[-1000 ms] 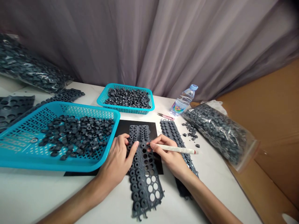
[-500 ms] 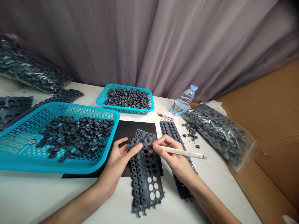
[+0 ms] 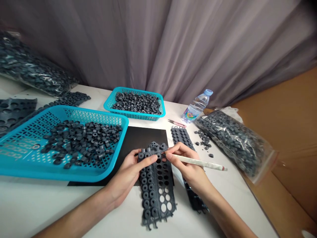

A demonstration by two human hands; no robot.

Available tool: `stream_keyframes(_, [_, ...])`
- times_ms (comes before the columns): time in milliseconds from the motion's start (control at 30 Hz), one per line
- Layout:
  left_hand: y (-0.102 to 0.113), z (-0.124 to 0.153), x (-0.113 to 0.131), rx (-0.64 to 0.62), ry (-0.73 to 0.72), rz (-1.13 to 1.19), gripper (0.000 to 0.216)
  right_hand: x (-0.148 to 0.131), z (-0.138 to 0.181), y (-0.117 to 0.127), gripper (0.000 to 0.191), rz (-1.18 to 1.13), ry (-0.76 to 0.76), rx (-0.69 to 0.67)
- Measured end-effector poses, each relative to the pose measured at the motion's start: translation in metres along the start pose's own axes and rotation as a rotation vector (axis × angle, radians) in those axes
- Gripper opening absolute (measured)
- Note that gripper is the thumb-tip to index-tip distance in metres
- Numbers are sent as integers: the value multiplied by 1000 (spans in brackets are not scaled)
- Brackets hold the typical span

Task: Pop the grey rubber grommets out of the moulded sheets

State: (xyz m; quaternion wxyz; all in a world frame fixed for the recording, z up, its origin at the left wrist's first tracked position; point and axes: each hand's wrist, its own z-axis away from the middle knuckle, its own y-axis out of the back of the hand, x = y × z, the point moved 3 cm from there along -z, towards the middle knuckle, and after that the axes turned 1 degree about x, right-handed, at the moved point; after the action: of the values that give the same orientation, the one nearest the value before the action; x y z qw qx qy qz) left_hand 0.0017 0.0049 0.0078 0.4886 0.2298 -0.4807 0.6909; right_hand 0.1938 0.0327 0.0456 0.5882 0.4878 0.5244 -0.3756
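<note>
A dark grey rubber sheet point(image 3: 156, 188) of moulded rings lies in front of me, its far end curled upward. My left hand point(image 3: 130, 172) pinches that raised end, thumb on top and fingers beneath. My right hand point(image 3: 185, 165) is closed on a white stick tool point(image 3: 203, 162), its tip touching a ring near the fold. Several holes in the sheet's right columns stand empty. A second ring sheet point(image 3: 182, 137) lies partly under my right wrist.
A large turquoise basket point(image 3: 22, 165) with loose rings sits at left, a smaller one point(image 3: 135, 114) behind. A black mat point(image 3: 146, 135) lies under the sheet. Bags of rings point(image 3: 235, 142) point(image 3: 32, 71), a water bottle point(image 3: 195, 107), pink snips point(image 3: 177, 123) and cardboard point(image 3: 292, 132) surround them.
My left hand lifted and folded the sheet's far end toward me. The stick tip followed it to the fold. The view shifted slightly.
</note>
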Motion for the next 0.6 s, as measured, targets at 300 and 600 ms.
stream_keyframes(300, [-2, 6, 5, -140, 62, -43, 33, -4, 3, -1, 20, -33, 8, -13])
stream_keyframes(600, [-9, -1, 19, -192, -190, -143, 38, -4, 4, -1, 20, 29, 12, -14])
